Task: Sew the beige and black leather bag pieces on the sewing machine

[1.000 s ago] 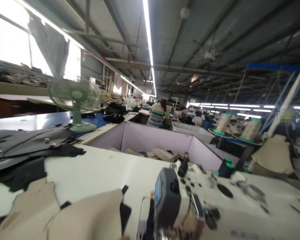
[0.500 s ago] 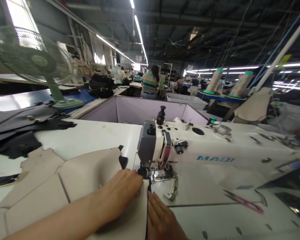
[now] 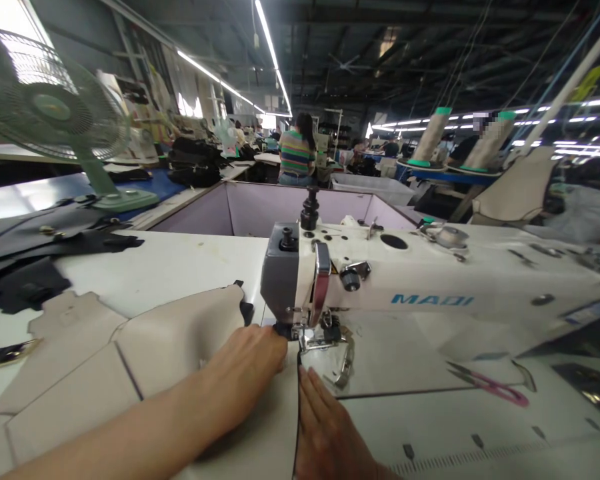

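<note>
A white sewing machine (image 3: pixel 410 283) marked MAQI stands on the white table (image 3: pixel 180 267). Its presser foot (image 3: pixel 315 339) sits at the edge of a beige material piece (image 3: pixel 145 360) that spreads to the left. My left hand (image 3: pixel 245 363) lies flat on that beige piece, fingertips just left of the presser foot. My right hand (image 3: pixel 330 433) presses flat on the piece's near right edge, fingers pointing toward the foot. Neither hand grips anything.
Dark cut pieces (image 3: pixel 35 267) lie at the left. A green fan (image 3: pixel 55 120) stands behind them. Pink-handled snips (image 3: pixel 490 387) rest on the table at right. Thread cones (image 3: pixel 433 137) rise behind the machine. A person in a striped shirt (image 3: pixel 296 157) sits far off, beyond a purple-walled bin (image 3: pixel 260 210).
A second ago the view pointed up at the hall with no hands showing. It has dropped to the machine, and both hands now lie on the beige piece, slightly nearer the foot.
</note>
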`<state>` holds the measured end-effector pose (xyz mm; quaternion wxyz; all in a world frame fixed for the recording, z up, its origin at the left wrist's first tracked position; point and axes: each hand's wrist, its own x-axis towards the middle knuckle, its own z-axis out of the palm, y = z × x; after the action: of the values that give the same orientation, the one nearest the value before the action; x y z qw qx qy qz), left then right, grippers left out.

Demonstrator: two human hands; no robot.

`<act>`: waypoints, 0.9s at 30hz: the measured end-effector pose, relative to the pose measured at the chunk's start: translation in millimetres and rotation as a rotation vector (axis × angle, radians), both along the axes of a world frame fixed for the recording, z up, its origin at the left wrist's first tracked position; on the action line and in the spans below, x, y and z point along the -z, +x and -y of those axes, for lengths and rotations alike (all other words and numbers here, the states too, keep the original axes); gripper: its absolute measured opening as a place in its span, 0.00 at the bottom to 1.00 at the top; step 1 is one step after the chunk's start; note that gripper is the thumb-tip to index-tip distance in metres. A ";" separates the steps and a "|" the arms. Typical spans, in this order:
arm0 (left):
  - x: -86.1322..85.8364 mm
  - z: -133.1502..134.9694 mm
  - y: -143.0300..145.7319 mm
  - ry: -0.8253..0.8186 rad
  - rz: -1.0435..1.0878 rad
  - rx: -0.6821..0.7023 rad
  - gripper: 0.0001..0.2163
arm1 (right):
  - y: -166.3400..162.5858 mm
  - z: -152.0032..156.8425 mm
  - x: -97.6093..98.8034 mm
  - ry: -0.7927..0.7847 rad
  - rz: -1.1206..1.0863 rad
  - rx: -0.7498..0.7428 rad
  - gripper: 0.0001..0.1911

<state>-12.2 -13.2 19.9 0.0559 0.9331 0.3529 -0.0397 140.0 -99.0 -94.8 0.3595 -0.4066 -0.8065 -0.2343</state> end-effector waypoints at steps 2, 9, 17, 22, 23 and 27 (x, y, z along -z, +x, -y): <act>3.9 -1.8 0.3 0.010 0.019 0.008 0.09 | 0.7 1.6 2.4 -0.024 -0.012 0.010 0.22; 4.9 -4.7 4.6 -0.008 0.015 0.003 0.08 | -1.3 2.8 -0.9 0.007 -0.035 0.023 0.21; 13.0 -9.1 4.0 0.046 0.071 -0.009 0.07 | 2.9 1.3 8.1 -0.037 -0.102 0.019 0.23; 15.3 -11.9 5.9 0.072 0.086 -0.013 0.07 | 4.2 -0.1 -0.3 -0.041 -0.105 0.029 0.23; 15.2 -12.4 6.3 0.075 0.086 -0.015 0.07 | 4.2 -0.7 -2.7 -0.040 -0.083 0.028 0.22; 14.7 -14.5 6.6 0.076 0.079 -0.027 0.07 | 1.4 -4.2 -10.0 -0.005 -0.068 0.038 0.21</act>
<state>-5.7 1.3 5.2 0.0348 0.9305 0.3644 0.0114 141.4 -94.8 -84.9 0.3811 -0.4307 -0.7865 -0.2251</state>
